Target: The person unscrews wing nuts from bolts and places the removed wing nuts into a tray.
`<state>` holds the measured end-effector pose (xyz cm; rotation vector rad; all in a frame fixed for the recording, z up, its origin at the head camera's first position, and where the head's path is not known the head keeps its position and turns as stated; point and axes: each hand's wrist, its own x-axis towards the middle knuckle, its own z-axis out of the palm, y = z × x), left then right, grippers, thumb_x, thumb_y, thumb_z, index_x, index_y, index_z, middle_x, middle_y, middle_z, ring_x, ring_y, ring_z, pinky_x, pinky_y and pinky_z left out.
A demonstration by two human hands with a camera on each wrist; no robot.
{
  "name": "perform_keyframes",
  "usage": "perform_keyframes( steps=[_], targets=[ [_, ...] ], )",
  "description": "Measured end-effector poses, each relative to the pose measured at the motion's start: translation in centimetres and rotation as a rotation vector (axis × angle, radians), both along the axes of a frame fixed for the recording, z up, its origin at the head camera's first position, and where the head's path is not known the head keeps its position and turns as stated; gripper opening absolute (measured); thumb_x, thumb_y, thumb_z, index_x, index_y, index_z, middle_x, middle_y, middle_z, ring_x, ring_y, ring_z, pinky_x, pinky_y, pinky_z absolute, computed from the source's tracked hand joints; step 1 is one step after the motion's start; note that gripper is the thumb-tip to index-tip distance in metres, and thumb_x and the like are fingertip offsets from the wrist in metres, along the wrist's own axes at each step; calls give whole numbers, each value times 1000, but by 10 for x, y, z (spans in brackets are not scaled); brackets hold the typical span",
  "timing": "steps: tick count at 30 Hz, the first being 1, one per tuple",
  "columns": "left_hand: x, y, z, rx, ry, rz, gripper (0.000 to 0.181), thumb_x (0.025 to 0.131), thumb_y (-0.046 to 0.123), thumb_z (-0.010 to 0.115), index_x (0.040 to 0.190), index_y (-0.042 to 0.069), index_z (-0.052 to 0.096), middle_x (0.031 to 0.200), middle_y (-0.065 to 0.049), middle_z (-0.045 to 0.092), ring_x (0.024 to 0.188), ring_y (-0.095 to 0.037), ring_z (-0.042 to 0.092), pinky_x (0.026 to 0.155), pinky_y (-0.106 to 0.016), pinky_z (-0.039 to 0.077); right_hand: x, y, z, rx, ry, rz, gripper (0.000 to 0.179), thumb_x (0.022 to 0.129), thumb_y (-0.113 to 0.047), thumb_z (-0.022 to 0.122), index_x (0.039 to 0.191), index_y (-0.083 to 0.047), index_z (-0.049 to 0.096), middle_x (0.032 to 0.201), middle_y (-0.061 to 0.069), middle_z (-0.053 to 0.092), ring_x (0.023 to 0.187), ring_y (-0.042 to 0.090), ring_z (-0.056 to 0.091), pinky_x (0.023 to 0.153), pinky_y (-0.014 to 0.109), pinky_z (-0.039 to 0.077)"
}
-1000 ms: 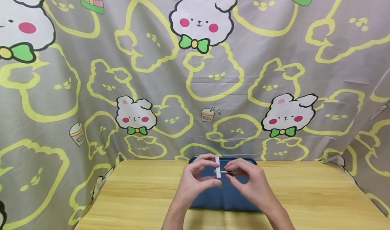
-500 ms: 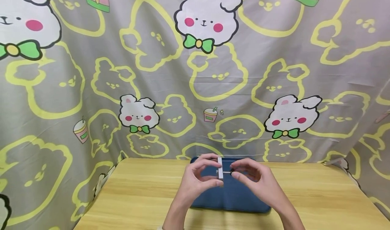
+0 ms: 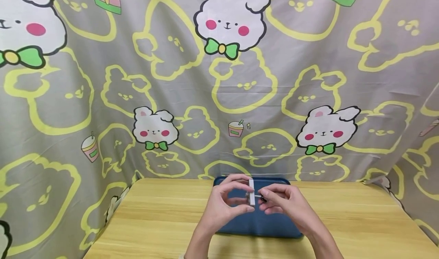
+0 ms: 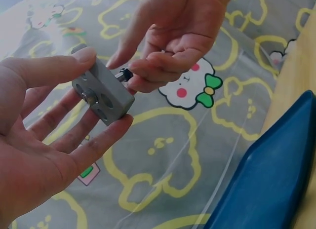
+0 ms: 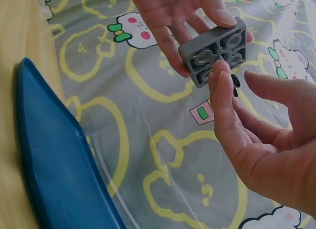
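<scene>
Seen from the head, the left hand [image 3: 219,203] sits at the block's 8 o'clock and grips the block [image 4: 108,83] between thumb and fingers, raised off the table [image 3: 154,213] and its tray [image 5: 64,150]. A shaft at the block's 3 o'clock ends in a black knob [image 5: 236,85], with the right hand [image 3: 293,203] at it; whether those fingers pinch it, I cannot tell.

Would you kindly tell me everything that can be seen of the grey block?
The grey block is rectangular and looks like plastic or metal. One broad face has round holes; the other is recessed, with ribs. A metallic-looking rod with a black end passes through its middle. The left hand grips its edges, holding it up, broad faces turned sideways. The right hand is at the black end.
</scene>
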<state>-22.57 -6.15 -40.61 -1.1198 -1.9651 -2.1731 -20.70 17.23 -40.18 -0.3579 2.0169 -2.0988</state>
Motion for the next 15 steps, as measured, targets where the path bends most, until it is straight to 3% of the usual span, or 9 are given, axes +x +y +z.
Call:
perform_keyframes(
  steps=[9, 15],
  targets=[
    [0, 2, -1, -7, 11, -4, 33, 83, -1, 84, 113, 2, 74, 138, -11, 56, 127, -33, 53, 87, -48, 62, 1, 0, 0, 14, 27, -3, 40, 99, -20, 71, 119, 14, 64, 100, 17, 73, 88, 25, 74, 81, 38, 64],
    [-1, 1, -2, 19, -43, -11, 35, 83, -1, 84, 115, 0, 73, 139, -14, 55, 129, -33, 52, 88, -48, 61, 2, -2, -2, 111, 179, -39, 32, 99, -19, 71, 114, 9, 67, 99, 19, 73, 88, 30, 75, 78, 38, 64]
  ],
)
